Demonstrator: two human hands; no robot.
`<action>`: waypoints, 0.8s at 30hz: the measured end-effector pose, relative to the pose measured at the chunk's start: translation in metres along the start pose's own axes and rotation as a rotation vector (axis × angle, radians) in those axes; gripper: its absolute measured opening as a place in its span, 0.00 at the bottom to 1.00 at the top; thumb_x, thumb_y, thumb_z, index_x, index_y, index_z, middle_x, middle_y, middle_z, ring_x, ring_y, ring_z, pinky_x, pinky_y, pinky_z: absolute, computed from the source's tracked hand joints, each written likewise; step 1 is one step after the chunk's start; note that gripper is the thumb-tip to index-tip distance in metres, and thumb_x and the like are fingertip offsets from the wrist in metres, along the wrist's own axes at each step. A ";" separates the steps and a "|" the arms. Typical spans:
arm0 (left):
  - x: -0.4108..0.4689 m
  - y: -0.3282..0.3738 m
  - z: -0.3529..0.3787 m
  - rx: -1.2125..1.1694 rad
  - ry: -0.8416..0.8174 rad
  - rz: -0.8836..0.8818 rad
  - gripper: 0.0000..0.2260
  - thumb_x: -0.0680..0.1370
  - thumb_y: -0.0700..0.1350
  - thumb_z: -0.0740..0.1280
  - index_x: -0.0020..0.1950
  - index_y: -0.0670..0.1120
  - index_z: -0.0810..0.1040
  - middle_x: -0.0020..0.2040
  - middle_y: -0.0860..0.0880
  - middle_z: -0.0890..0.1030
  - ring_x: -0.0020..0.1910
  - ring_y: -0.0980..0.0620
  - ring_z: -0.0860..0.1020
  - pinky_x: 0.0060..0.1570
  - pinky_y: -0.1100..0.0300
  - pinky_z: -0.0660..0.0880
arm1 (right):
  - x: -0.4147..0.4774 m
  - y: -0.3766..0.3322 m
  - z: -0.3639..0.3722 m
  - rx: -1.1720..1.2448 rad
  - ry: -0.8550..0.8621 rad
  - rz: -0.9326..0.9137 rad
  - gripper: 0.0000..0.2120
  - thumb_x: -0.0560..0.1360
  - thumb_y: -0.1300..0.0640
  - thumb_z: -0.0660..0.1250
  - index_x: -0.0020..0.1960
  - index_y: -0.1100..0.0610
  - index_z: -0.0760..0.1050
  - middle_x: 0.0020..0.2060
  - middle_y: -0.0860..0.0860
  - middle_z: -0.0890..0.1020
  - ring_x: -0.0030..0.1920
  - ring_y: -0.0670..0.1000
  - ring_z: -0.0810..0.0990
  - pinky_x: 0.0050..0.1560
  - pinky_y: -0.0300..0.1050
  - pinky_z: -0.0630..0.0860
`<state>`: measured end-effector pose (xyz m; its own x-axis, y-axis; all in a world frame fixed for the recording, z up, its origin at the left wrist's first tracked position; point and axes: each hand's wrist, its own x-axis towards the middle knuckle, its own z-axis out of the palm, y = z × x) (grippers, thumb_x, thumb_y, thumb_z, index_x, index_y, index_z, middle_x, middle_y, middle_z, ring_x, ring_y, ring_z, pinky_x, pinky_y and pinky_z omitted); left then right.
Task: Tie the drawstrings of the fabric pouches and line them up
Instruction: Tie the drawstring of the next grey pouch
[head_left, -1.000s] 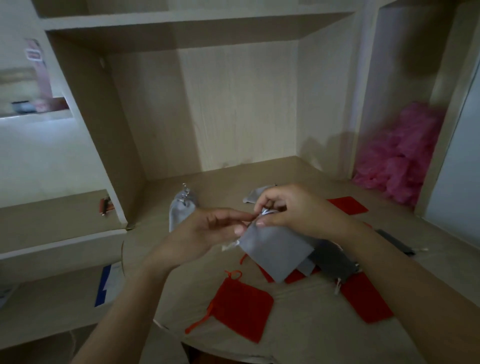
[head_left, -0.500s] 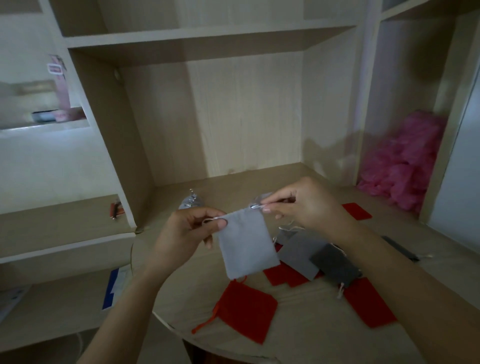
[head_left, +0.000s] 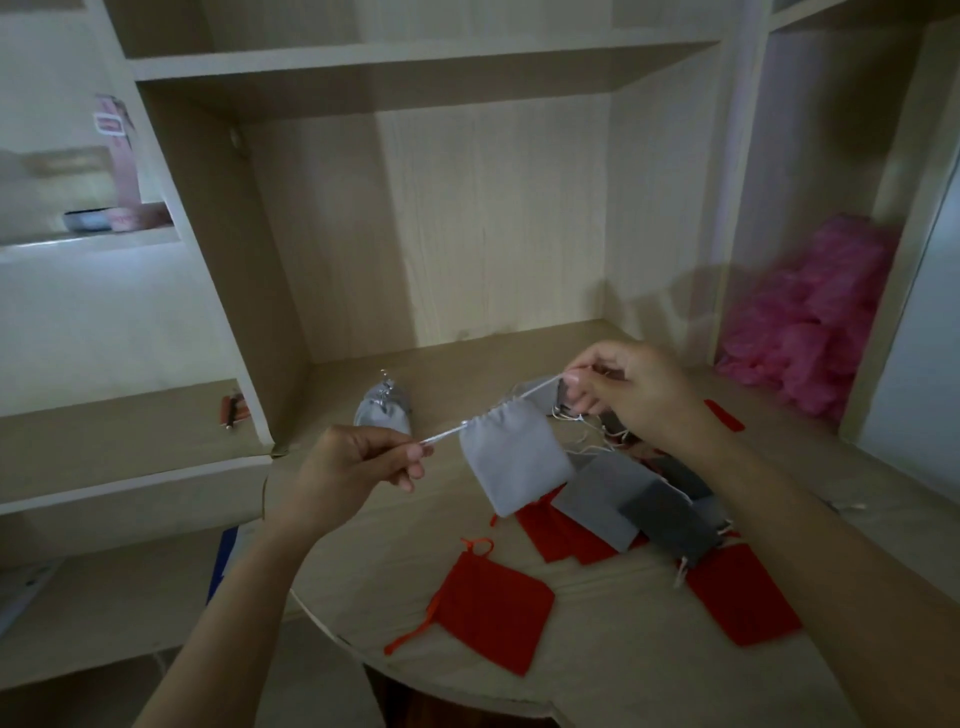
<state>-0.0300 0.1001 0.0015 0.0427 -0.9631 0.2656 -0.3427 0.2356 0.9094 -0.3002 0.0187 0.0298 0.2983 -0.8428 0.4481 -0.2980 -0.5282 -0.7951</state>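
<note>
A person's left hand (head_left: 363, 462) and right hand (head_left: 636, 397) each pinch one end of a pale drawstring (head_left: 448, 431), stretched taut between them above the table (head_left: 597, 667); a light grey pouch (head_left: 514, 460) hangs from the string midway between the two grips, mouth gathered tight, body tilted and clear of the surface; whether anything is inside cannot be told. Below the right wrist, mid-table, grey pouches (head_left: 605, 493) and red ones overlap in a loose heap; a single red pouch (head_left: 491, 608) lies flat near the front edge; another grey pouch (head_left: 383, 413), cinched, sits towards the back left corner. The open compartment beyond the right edge holds a fluffy pink heap (head_left: 831, 317).
</note>
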 end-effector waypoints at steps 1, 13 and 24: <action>0.000 -0.001 0.001 0.009 -0.028 -0.011 0.06 0.69 0.42 0.68 0.42 0.42 0.84 0.32 0.45 0.82 0.29 0.53 0.79 0.34 0.65 0.77 | 0.001 0.002 0.000 0.021 0.027 0.009 0.07 0.77 0.63 0.64 0.41 0.55 0.76 0.34 0.53 0.81 0.31 0.46 0.80 0.36 0.39 0.77; -0.009 -0.007 0.005 0.114 -0.074 0.022 0.08 0.77 0.34 0.62 0.42 0.35 0.80 0.28 0.49 0.78 0.27 0.59 0.74 0.32 0.71 0.71 | 0.011 0.031 -0.009 0.088 0.226 0.108 0.09 0.79 0.62 0.61 0.40 0.55 0.72 0.34 0.51 0.81 0.30 0.45 0.80 0.37 0.44 0.76; -0.007 -0.002 0.020 -0.817 0.082 -0.010 0.10 0.64 0.43 0.63 0.22 0.48 0.69 0.37 0.49 0.80 0.36 0.55 0.76 0.32 0.66 0.72 | 0.003 0.003 0.015 1.193 0.007 0.383 0.12 0.77 0.62 0.59 0.38 0.62 0.76 0.37 0.56 0.84 0.32 0.45 0.82 0.31 0.33 0.77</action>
<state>-0.0483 0.1037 -0.0088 0.1217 -0.9605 0.2501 0.4483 0.2780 0.8495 -0.2865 0.0161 0.0226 0.3684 -0.9236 0.1064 0.6426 0.1703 -0.7471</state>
